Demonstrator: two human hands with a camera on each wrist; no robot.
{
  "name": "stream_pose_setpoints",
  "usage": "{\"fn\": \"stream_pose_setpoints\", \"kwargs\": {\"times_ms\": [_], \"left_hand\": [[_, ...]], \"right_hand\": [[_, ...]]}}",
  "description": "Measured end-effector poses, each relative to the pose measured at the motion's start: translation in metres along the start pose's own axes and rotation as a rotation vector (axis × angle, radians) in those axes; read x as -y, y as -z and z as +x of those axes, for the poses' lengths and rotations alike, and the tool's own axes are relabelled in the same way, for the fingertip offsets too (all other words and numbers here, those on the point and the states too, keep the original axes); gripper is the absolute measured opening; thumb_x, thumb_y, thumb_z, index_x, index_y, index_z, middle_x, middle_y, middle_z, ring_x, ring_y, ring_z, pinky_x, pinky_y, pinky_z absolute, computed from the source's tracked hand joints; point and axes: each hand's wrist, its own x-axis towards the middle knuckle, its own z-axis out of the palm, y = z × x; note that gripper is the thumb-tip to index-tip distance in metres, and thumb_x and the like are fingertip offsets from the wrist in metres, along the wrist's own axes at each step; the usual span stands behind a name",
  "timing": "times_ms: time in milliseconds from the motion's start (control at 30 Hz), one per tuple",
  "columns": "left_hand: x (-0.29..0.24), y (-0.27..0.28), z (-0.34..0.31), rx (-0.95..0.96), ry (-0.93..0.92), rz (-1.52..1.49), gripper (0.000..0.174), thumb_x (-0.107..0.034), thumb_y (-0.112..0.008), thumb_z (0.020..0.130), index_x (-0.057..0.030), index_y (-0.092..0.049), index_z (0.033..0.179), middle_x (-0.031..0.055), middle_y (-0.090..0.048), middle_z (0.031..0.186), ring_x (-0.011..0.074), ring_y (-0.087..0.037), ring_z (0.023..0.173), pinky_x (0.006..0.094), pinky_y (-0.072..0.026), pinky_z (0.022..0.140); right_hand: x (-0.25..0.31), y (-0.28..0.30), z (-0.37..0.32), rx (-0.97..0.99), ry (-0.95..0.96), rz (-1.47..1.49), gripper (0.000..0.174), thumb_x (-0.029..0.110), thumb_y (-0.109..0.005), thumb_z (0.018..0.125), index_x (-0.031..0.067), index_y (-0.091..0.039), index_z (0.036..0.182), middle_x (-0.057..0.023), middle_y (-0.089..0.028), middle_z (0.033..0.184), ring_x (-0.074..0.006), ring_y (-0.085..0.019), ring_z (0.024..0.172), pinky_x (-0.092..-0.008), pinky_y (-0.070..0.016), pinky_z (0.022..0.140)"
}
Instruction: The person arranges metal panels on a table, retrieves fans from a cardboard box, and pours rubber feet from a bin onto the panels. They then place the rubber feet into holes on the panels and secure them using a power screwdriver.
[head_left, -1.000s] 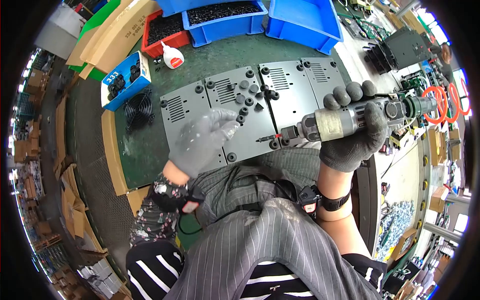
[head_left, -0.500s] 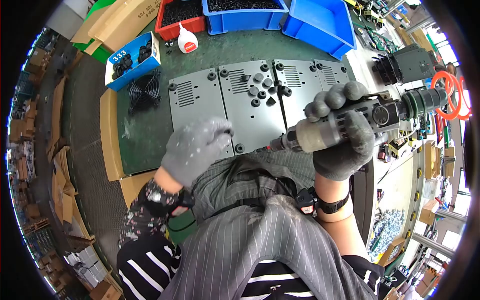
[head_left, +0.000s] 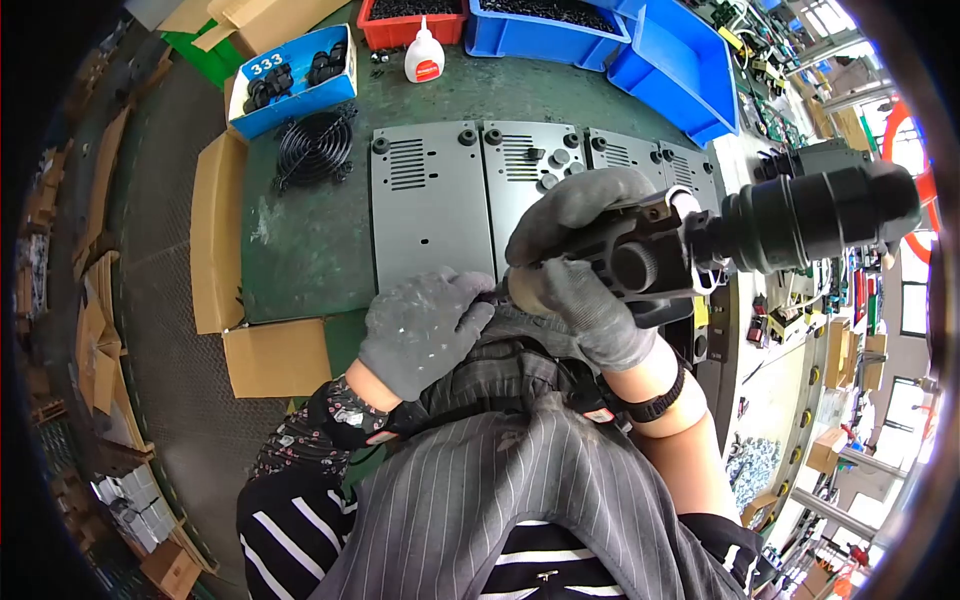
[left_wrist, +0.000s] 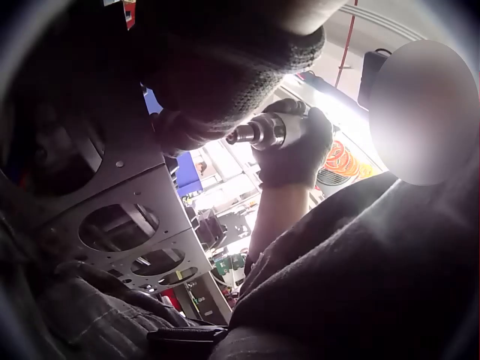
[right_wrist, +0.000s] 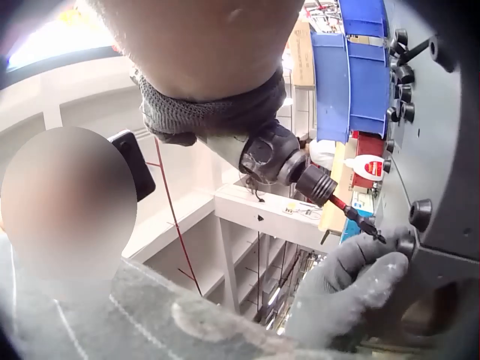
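My gloved right hand point(head_left: 580, 300) grips a power screwdriver point(head_left: 640, 262), fingers wrapped round its body. Its bit point(right_wrist: 367, 228), with a red collar, points at the near edge of a grey metal panel point(head_left: 430, 215). There, my gloved left hand point(head_left: 425, 332) pinches a black rubber foot point(right_wrist: 406, 243) against the panel between thumb and fingers. The bit tip is right beside those fingertips in the right wrist view. Another rubber foot point(right_wrist: 421, 215) sits on the panel close by. Several slotted panels lie side by side, with feet point(head_left: 467, 137) at far corners.
A white bottle point(head_left: 424, 58) stands before a red bin point(head_left: 400, 32) and a blue bin point(head_left: 545, 38) of small black parts. Another blue bin point(head_left: 685, 70) is at right. At left are a box of black parts point(head_left: 262, 118), a fan grille point(head_left: 315, 148) and cardboard flaps point(head_left: 216, 235).
The screwdriver has swung from pointing left to tilting down toward the panel's near edge by the left hand. My left hand has moved from over the panels down to that edge.
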Motion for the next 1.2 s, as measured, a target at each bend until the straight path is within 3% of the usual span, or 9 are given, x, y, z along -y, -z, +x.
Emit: {"fn": "stream_pose_setpoints", "kwargs": {"times_ms": [200,400,500,533,633,733,800,933,1200], "left_hand": [[0.003,-0.006,-0.002,-0.115,-0.043,-0.020,0.021,-0.028,-0.055,0.081,-0.0124,-0.058,0.096,0.0083,-0.059,0.083,0.0271,-0.060,0.075,0.0404,-0.0485,0.061],[0.003,-0.005,-0.004,-0.107,-0.056,0.082,0.022,-0.027,-0.054,0.082,-0.0088,-0.057,0.094,0.0089,-0.060,0.082,0.0281,-0.060,0.074,0.0402,-0.0489,0.062],[0.000,-0.001,0.000,-0.006,0.021,0.052,0.023,-0.026,-0.054,0.081,-0.0082,-0.057,0.096,0.0102,-0.060,0.083,0.0293,-0.060,0.076,0.0409,-0.0489,0.063],[0.001,-0.001,0.001,-0.006,0.016,0.058,0.023,-0.026,-0.054,0.081,-0.0082,-0.057,0.096,0.0102,-0.060,0.083,0.0293,-0.060,0.076,0.0409,-0.0489,0.063],[0.015,-0.003,0.011,0.016,0.023,0.022,0.024,-0.021,-0.054,0.082,-0.0069,-0.055,0.101,0.0116,-0.058,0.079,0.0253,-0.061,0.074,0.0407,-0.0490,0.064],[0.042,-0.004,0.029,-0.234,0.183,-0.311,0.024,-0.014,-0.050,0.084,-0.0050,-0.053,0.106,0.0075,-0.056,0.076,0.0147,-0.056,0.063,0.0316,-0.0474,0.053],[0.046,0.015,0.036,-0.041,0.697,-1.759,0.025,-0.012,-0.042,0.090,-0.0014,-0.049,0.112,0.0031,-0.055,0.077,0.0062,-0.043,0.051,0.0172,-0.0346,0.039],[0.037,0.015,0.036,0.171,0.594,-1.876,0.026,-0.013,-0.042,0.092,-0.0012,-0.048,0.115,-0.0017,-0.053,0.080,0.0020,-0.037,0.053,0.0130,-0.0288,0.037],[-0.002,0.001,0.055,0.213,0.555,-1.866,0.027,-0.013,-0.043,0.092,-0.0030,-0.048,0.117,0.0003,-0.052,0.087,0.0022,-0.038,0.059,0.0123,-0.0320,0.042]], "right_hand": [[-0.010,-0.006,0.005,0.031,-0.136,-0.036,0.031,0.014,-0.069,0.073,0.0070,-0.046,0.093,-0.0054,-0.054,0.074,-0.0146,-0.055,0.069,-0.0276,-0.0468,0.060],[-0.009,-0.006,0.012,0.104,-0.232,0.028,0.031,0.011,-0.068,0.071,0.0045,-0.049,0.094,-0.0072,-0.057,0.075,-0.0134,-0.055,0.063,-0.0247,-0.0459,0.055],[-0.014,-0.006,0.019,0.143,-0.036,-0.056,0.033,0.007,-0.069,0.068,0.0016,-0.052,0.097,-0.0093,-0.059,0.073,-0.0124,-0.055,0.059,-0.0235,-0.0447,0.052],[-0.004,-0.012,0.018,0.083,-0.192,0.015,0.034,0.005,-0.068,0.068,0.0015,-0.051,0.098,-0.0096,-0.059,0.073,-0.0121,-0.054,0.057,-0.0229,-0.0439,0.051],[-0.002,-0.003,0.020,0.092,-0.170,0.101,0.033,0.004,-0.065,0.069,0.0020,-0.051,0.099,-0.0107,-0.058,0.074,-0.0117,-0.053,0.055,-0.0217,-0.0432,0.050],[0.017,0.011,0.019,0.133,0.055,0.095,0.022,0.001,-0.057,0.075,0.0044,-0.051,0.096,-0.0071,-0.057,0.083,-0.0133,-0.056,0.073,-0.0249,-0.0462,0.060],[0.031,0.016,0.013,-0.011,0.038,0.234,0.027,0.003,-0.061,0.074,0.0059,-0.050,0.098,-0.0062,-0.055,0.082,-0.0152,-0.056,0.072,-0.0261,-0.0479,0.057],[0.047,0.029,0.005,-0.177,0.067,0.283,0.035,0.008,-0.066,0.073,0.0065,-0.047,0.103,-0.0071,-0.052,0.084,-0.0189,-0.055,0.073,-0.0288,-0.0506,0.060],[0.047,0.063,-0.011,-0.317,0.225,0.319,0.037,0.014,-0.054,0.074,0.0050,-0.044,0.109,-0.0076,-0.045,0.090,-0.0202,-0.045,0.079,-0.0333,-0.0396,0.070]]}}
